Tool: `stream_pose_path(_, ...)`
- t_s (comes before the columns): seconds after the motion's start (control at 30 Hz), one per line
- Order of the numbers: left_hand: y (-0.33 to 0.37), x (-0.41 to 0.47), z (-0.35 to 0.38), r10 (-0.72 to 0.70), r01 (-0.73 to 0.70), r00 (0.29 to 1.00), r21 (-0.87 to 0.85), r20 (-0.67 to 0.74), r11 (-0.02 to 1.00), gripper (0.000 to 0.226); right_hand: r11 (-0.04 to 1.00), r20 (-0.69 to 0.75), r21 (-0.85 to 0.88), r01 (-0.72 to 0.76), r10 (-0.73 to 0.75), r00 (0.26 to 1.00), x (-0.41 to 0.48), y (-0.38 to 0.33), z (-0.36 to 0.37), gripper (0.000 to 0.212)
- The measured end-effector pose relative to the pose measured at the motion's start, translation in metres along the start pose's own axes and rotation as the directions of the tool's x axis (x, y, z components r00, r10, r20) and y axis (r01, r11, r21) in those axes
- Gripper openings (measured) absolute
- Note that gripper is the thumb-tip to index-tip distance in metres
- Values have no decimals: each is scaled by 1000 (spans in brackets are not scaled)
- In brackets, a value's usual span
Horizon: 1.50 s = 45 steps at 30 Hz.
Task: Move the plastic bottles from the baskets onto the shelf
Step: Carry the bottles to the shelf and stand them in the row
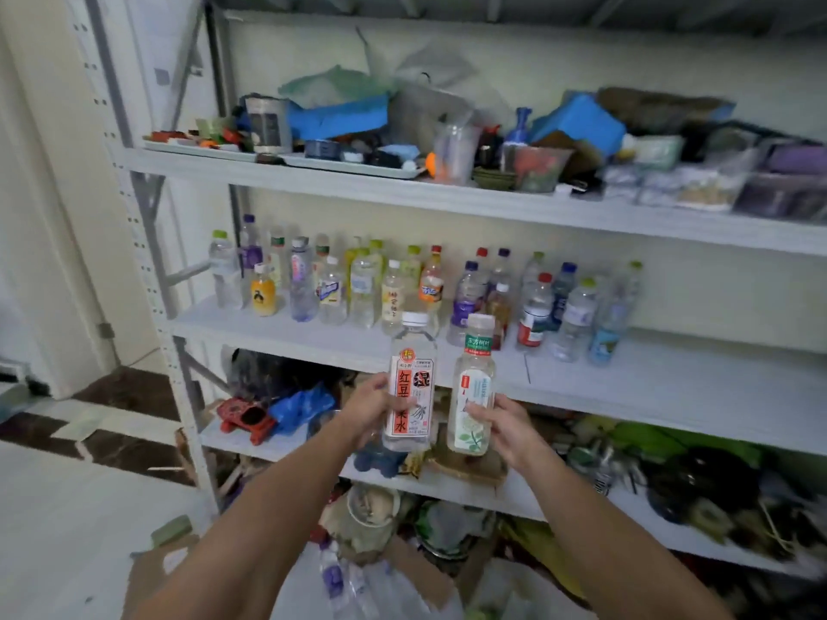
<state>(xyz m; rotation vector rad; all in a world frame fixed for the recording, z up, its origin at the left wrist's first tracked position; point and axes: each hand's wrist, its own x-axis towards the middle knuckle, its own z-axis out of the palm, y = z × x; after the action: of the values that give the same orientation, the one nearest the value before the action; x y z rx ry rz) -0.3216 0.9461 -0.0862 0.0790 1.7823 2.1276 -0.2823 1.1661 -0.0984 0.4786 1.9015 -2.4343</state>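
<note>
— What am I holding up here?
— My left hand (371,407) grips the red-labelled bottle (411,387), white cap up. My right hand (503,429) grips the green-labelled bottle (472,396) just beside it, also upright.
— And behind them?
— The grey middle shelf (671,382), with a row of bottles (394,284) standing along its left and centre, caps of many colours.

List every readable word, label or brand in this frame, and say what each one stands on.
"红豆", then "水" lower down: on the red-label bottle in the left hand; the fingers cover the characters between.
"东方树叶": on the green-band bottle in the right hand.
The labels on the shelf bottles are too blurred to read.
</note>
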Motion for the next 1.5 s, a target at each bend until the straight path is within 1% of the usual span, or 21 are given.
stream_pose_path(0.07, 2, 19, 21, -12, 8, 998, 56, 63, 998, 38, 1000, -77, 21, 14, -13, 997, -2, -5, -24, 35)
stream_pose_path(0.23, 7, 57, 65, -45, 30, 979, 80, 201, 996, 41, 997, -250, 50, 51, -37, 968, -6, -15, -68, 35)
stream_pose_path(0.33, 5, 76, 86, -69, 38, 964, 122, 257, 992, 41, 995, -341, 71, 69, -41, 939, -8, -14, -85, 35)
stream_pose_path(0.47, -3, 101, 111, -96, 48, 943, 155, 318, 987, 40, 992, -413, 88, 91, -47, 910, -9, -9, -110, 41)
stream_pose_path(0.6, -14, 116, 144, -114, 52, 924, 178, 364, 983, 40, 988, -472, 102, 116, -55, 880, -8, -7, -139, 40)
stream_pose_path(0.73, -23, 131, 186, -145, 83, 910, 172, 389, 982, 42, 987, -487, 98, 126, -63, 871, -4, -13, -179, 44)
stream_pose_path(0.87, -33, 146, 242, -130, 74, 907, 153, 401, 985, 46, 988, -470, 92, 120, -63, 880, 5, -31, -233, 44)
stream_pose_path(0.97, -42, 153, 286, -138, 91, 916, 139, 377, 986, 48, 993, -454, 64, 99, -59, 889, 10, -45, -279, 43)
stream_pose_path(1.1, -52, 166, 342, -117, 79, 927, 119, 357, 990, 45, 988, -427, 84, 127, -79, 901, 18, -64, -337, 35)
stream_pose_path(1.23, -57, 178, 386, -117, 93, 937, 87, 329, 992, 46, 990, -409, 70, 125, -86, 908, 32, -80, -389, 35)
stream_pose_path(1.5, -59, 220, 440, -56, 28, 962, 107, 268, 994, 46, 991, -318, 68, 115, -87, 944, 81, -98, -440, 26)
